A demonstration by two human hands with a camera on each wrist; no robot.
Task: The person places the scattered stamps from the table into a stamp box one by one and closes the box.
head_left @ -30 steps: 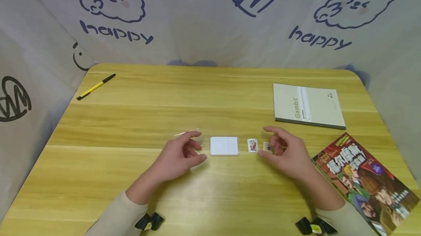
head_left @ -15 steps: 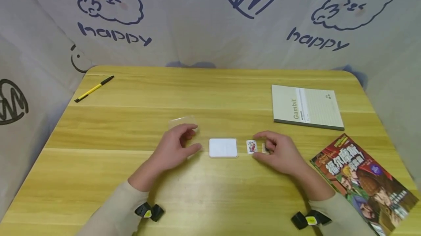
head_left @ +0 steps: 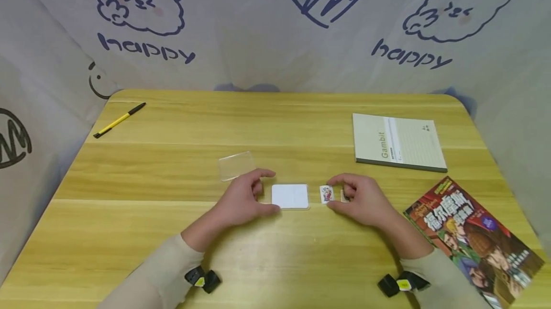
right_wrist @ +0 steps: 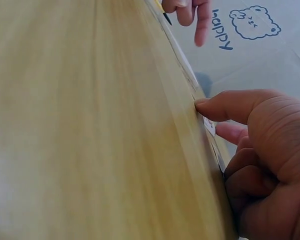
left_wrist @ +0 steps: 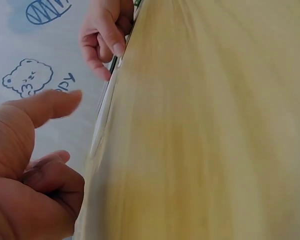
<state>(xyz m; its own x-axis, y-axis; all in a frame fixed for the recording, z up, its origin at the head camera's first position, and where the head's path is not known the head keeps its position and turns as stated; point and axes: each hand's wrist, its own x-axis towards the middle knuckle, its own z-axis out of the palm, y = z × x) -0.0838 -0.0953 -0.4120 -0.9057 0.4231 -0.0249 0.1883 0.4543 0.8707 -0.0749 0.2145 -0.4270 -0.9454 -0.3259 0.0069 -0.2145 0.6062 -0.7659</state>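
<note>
In the head view a white rounded rectangle with a thin clear rim (head_left: pixel 290 196) lies mid-table. My left hand (head_left: pixel 244 200) is at its left end, thumb and index finger spread apart, the thumb tip right at the near left corner. My right hand (head_left: pixel 363 200) pinches a small card with a colourful figure (head_left: pixel 326 194) by its near and far edges, flat on the table. A second small card (head_left: pixel 344 196) lies just right of it, mostly hidden under the curled fingers. In the right wrist view the thumb (right_wrist: pixel 222 104) reaches down to the card's edge.
A clear plastic cover (head_left: pixel 236 165) lies behind my left hand. A yellow and black pen (head_left: pixel 119 120) is at the far left, a Gambit notebook (head_left: pixel 399 142) at the back right. An illustrated book (head_left: pixel 475 237) lies beside my right forearm. A printed cloth (head_left: pixel 275 36) hangs behind the table.
My left hand first drew back from the clear cover, then moved right to the white rectangle. My right hand moved left, bringing thumb and index finger onto the edges of the small card.
</note>
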